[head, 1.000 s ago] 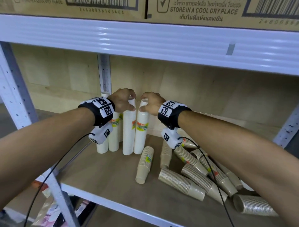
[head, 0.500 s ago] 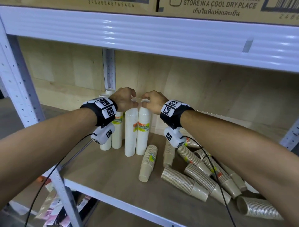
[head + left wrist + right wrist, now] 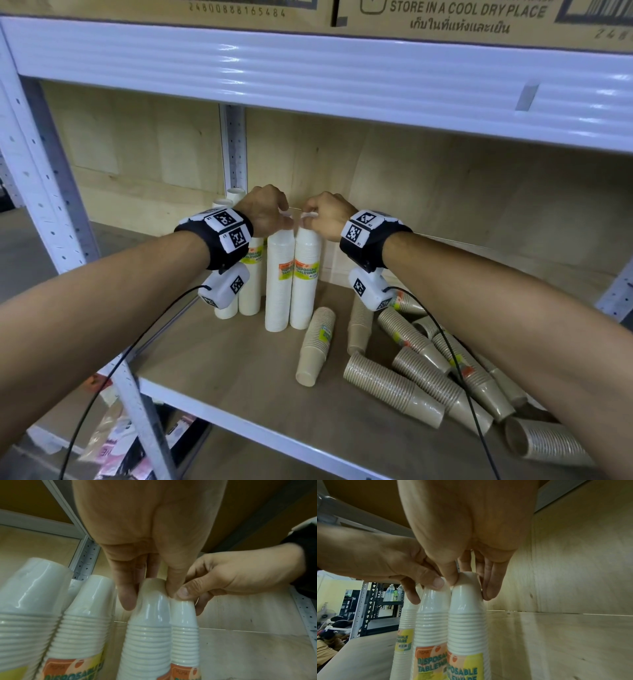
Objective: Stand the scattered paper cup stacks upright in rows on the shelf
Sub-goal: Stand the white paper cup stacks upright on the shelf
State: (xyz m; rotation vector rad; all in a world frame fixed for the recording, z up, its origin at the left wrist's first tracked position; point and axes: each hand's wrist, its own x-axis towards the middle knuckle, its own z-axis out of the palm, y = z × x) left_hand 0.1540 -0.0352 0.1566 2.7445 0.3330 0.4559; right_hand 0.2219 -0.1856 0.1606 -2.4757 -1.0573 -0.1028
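Two tall white cup stacks stand upright side by side on the shelf board (image 3: 222, 377). My left hand (image 3: 274, 219) pinches the top of the left stack (image 3: 279, 284) between thumb and fingers (image 3: 126, 595). My right hand (image 3: 317, 217) grips the top of the right stack (image 3: 306, 274), thumb in front, fingers (image 3: 489, 588) behind. The thumbs touch between the two tops. The left stack (image 3: 149, 622) and the right stack (image 3: 467, 622) press against each other.
More white stacks (image 3: 251, 277) stand upright behind at the left by the upright post (image 3: 234, 147). Several brown cup stacks (image 3: 394, 387) lie tumbled to the right, one (image 3: 315, 346) leaning just in front of the white pair. The shelf above (image 3: 308, 75) hangs low overhead.
My hands have come closer together, bringing the tops of the two white stacks into contact. The head view has shifted slightly right and down.
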